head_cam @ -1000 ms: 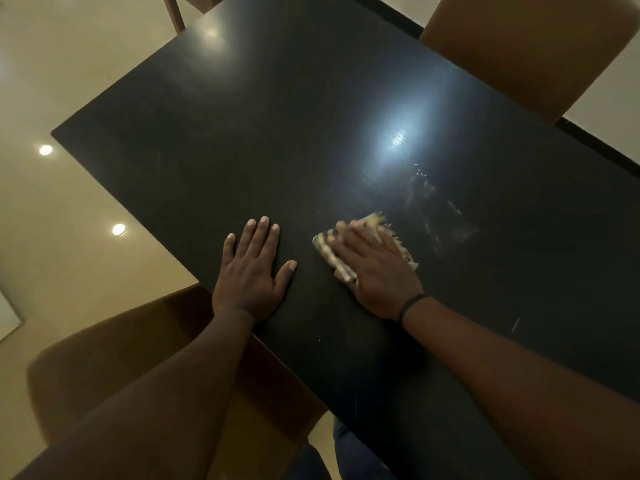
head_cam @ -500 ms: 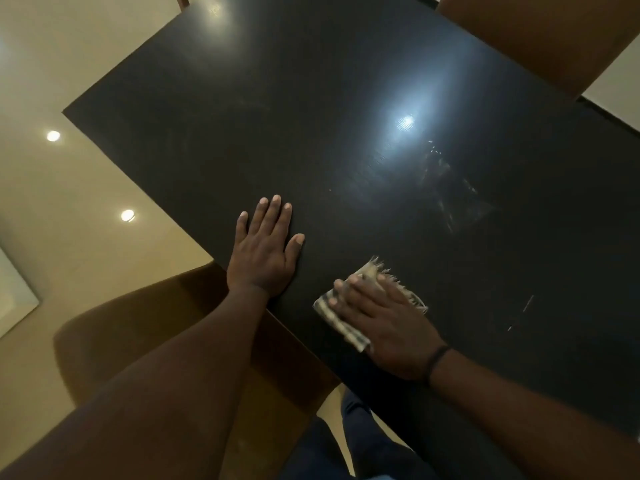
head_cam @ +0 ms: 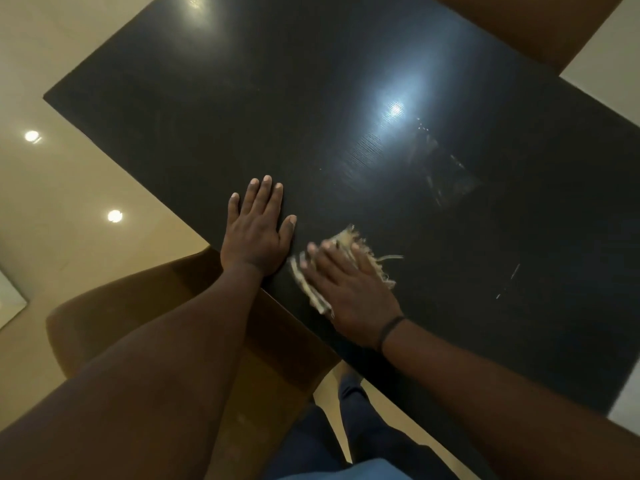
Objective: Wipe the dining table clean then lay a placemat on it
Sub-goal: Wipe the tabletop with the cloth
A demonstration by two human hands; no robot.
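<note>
The dark glossy dining table (head_cam: 311, 116) fills most of the view. My left hand (head_cam: 256, 230) lies flat on it near the front edge, fingers straight and spread. Just to its right, my right hand (head_cam: 349, 292) presses a small frayed beige cloth (head_cam: 360, 251) flat against the tabletop with straight fingers. Most of the cloth is hidden under the palm; its fringed edge and a folded edge stick out. No placemat is in view.
A brown chair (head_cam: 145, 327) stands below my left arm at the table's front edge. Another brown chair (head_cam: 540, 26) is at the far right corner. Faint white streaks (head_cam: 509, 278) mark the table to the right. Beige floor surrounds the table.
My right hand slid the cloth back toward the front edge, then left until it is close beside my left hand. The left hand stayed flat in place.
</note>
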